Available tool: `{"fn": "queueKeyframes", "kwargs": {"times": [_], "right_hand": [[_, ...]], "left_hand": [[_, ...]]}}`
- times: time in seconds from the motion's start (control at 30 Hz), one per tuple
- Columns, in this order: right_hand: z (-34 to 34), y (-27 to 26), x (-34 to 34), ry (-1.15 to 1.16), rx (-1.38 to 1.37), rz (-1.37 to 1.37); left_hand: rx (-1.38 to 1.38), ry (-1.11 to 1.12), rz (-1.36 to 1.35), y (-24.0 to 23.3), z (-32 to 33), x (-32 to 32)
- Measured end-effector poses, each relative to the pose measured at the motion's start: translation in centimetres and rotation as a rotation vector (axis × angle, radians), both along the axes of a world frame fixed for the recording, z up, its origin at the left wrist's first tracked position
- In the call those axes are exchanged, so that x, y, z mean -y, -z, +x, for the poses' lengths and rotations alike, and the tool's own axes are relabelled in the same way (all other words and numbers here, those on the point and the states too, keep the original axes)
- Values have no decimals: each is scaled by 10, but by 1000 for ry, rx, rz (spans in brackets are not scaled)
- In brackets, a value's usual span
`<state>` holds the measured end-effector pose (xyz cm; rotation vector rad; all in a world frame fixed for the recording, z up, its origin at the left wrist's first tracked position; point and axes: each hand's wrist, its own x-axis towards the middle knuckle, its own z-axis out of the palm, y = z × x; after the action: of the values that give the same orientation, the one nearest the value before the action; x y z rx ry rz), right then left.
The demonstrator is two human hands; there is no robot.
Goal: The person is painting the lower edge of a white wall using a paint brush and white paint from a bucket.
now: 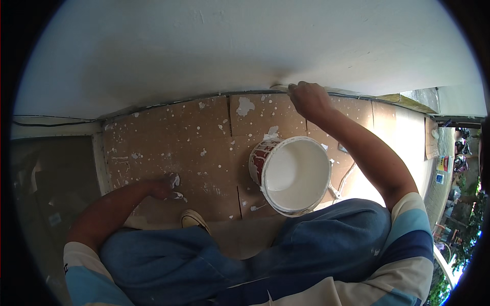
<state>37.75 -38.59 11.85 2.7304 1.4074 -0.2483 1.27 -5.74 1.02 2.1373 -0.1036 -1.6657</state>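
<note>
My right hand (311,98) grips what looks like a paintbrush (280,88), its pale tip against the foot of the white wall (237,46). The fist hides most of the handle. My left hand (165,187) hangs low over the paint-spotted cardboard (203,164), fingers apart, whitened with paint, and with nothing visible between them. Between my knees and the wall stands a plastic bucket (258,162) with a reddish label. White paint (281,176) lies in it, and its rim and sides are smeared white.
A dark cable (160,104) runs along the wall base. Right of the bucket lies a thin cord or stick (346,178), partly hidden by my arm. At left is a door-like frame (100,164). A yellow-and-red container (444,163) and plants (469,229) are at far right. My shoe (193,220) rests on cardboard.
</note>
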Motion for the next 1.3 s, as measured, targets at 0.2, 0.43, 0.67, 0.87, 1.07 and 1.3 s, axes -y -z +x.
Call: {"fn": "queueKeyframes", "kwargs": {"times": [0.2, 0.43, 0.67, 0.87, 1.07, 1.3], "right_hand": [[-12, -35, 0, 32, 2, -75], [-6, -9, -7, -27, 26, -46], [-22, -35, -8, -70, 8, -63], [-4, -5, -5, -64, 41, -26], [-7, -52, -2, 16, 90, -25], [-7, -43, 1, -1, 47, -75]], "left_hand": [[71, -119, -19, -9, -1, 0], [-50, -92, 18, -17, 10, 7], [-34, -50, -41, 9, -12, -11], [27, -92, -41, -8, 1, 0], [57, 46, -97, -1, -5, -7], [115, 240, -143, 14, -11, -12]]}}
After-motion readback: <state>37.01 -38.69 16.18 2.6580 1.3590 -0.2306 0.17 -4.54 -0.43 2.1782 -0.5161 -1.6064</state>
